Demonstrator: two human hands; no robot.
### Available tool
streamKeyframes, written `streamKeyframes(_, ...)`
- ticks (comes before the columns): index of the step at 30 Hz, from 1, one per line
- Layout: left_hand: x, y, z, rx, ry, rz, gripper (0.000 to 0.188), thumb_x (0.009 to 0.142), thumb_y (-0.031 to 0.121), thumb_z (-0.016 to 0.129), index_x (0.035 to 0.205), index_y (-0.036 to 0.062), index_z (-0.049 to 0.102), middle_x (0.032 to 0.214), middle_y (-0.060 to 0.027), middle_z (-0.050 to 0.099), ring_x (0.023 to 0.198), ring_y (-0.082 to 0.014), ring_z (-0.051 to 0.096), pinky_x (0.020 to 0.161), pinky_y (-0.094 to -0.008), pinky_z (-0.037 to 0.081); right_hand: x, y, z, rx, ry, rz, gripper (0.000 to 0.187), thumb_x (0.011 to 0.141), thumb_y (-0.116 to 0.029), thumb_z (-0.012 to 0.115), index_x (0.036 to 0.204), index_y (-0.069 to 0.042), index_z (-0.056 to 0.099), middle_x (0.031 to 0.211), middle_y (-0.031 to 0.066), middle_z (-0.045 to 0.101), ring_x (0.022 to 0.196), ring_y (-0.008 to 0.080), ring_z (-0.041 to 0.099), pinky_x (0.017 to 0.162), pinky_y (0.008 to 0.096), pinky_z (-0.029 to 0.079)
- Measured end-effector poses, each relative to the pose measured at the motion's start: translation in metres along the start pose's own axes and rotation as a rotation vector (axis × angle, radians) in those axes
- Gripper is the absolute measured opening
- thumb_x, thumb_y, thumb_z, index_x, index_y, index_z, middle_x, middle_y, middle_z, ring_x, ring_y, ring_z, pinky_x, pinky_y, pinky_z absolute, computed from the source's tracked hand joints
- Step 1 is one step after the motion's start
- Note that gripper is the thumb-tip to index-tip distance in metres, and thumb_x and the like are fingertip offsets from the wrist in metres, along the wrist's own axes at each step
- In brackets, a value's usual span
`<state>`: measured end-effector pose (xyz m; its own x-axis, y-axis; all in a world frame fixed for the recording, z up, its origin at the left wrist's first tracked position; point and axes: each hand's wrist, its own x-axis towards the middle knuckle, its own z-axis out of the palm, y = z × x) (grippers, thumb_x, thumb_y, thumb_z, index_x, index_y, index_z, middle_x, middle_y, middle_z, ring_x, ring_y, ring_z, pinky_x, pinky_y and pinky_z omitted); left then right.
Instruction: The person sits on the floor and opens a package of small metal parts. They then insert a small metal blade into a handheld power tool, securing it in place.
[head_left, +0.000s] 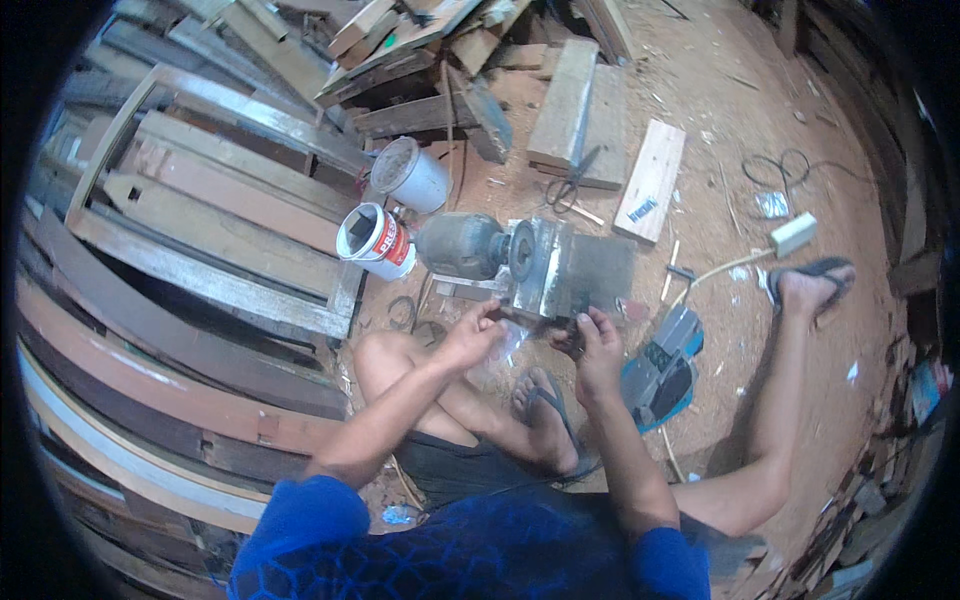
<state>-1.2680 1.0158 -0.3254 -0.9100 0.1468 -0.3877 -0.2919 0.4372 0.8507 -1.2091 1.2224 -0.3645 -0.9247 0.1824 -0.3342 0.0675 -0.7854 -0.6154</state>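
Note:
In front of me on the ground stands a machine with a grey round motor (460, 246), a disc-shaped wheel (521, 250) and a flat metal plate (603, 278) on its right. My left hand (474, 336) is at the machine's near edge, its fingers pinched together; whatever they hold is too small to make out. My right hand (597, 352) is curled closed just below the metal plate. Something small and dark shows by its fingertips, but I cannot tell what it is. Beside my right forearm lies a blue and grey electric hand tool (662, 368).
Two white buckets (411, 177) stand left of the motor. A hammer (676, 271), scissors (572, 184) and a pale board (650, 182) lie beyond. A white power block (794, 234) with a cord sits at right. Stacked planks (230, 190) fill the left side.

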Motion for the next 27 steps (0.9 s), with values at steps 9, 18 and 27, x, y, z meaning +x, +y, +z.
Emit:
streamKeyframes(9,0.068,0.071,-0.259,-0.277,0.886,0.240,0.048,0.097,0.032,0.062,0.131,0.0006,0.051,0.115,-0.0157,0.062,0.095,-0.0240,0.064,0.079,-0.0392,0.055,0.028,0.001,-0.024,-0.323,-0.031,-0.154,0.036,0.090,-0.002,0.067,0.124,0.004,0.056,0.095,0.0062,0.064,0.076,0.0116,0.063,0.065,0.0255,0.054)
streamKeyframes(18,0.088,0.060,-0.080,-0.310,0.421,0.607,0.024,0.102,0.022,0.059,0.114,0.0017,0.065,0.087,-0.0044,0.069,0.069,-0.0081,0.062,0.065,-0.0236,0.052,0.127,-0.053,-0.038,-0.258,0.256,-0.072,0.025,0.096,-0.014,0.065,0.114,0.003,0.058,0.095,0.0071,0.065,0.079,0.0168,0.066,0.067,0.0278,0.055)
streamKeyframes(27,0.068,0.068,0.020,0.357,-0.336,0.790,0.027,0.091,0.027,0.070,0.108,0.0064,0.070,0.091,-0.0122,0.071,0.079,-0.0280,0.069,0.070,-0.0369,0.054,0.340,-0.076,-0.089,-0.739,0.294,-0.018,0.015,0.090,-0.003,0.062,0.103,0.004,0.063,0.081,0.0115,0.068,0.066,0.0226,0.067,0.056,0.0350,0.055)
